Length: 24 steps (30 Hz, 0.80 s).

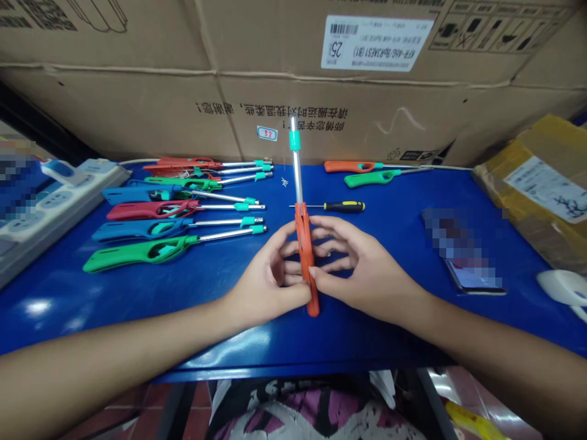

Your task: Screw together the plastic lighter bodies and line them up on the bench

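Observation:
My left hand (268, 278) and my right hand (362, 269) both grip the orange handle of a long-necked lighter (302, 235). It points away from me, its metal tube ending in a teal collar near the cardboard box. Thumbs press on the handle's near end, fingers wrap it from both sides. A black and yellow screwdriver (337, 206) lies just beyond my hands on the blue table (137, 299).
Several lighters (174, 208) in green, blue, red and orange lie in a row at left. An orange lighter and a green lighter (371, 177) lie at the back right. Large cardboard boxes (137, 91) wall the back. A power strip (55, 195) sits left, a phone (472, 272) right.

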Each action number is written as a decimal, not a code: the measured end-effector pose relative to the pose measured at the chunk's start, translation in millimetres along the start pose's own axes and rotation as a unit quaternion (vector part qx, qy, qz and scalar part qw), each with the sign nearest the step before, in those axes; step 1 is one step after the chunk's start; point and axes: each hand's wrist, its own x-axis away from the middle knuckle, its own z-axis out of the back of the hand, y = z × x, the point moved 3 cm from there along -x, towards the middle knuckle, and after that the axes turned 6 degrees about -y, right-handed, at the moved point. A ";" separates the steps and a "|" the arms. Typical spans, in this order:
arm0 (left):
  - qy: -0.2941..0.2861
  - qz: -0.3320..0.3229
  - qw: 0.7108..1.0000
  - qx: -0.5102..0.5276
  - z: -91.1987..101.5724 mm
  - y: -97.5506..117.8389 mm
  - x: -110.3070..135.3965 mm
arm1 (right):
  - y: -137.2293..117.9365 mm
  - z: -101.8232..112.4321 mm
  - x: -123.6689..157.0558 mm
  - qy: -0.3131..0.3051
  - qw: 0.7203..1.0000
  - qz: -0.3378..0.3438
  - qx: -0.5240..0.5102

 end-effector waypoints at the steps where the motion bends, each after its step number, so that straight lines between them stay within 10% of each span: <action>1: 0.000 0.001 1.000 -0.001 0.1 -0.2 -0.1 | 0.4 -0.5 0.1 0.003 1.000 -0.004 0.000; 24: -0.004 0.023 0.998 -0.057 12.9 8.2 -6.2 | 7.1 11.6 -13.9 0.005 0.987 -0.029 -0.160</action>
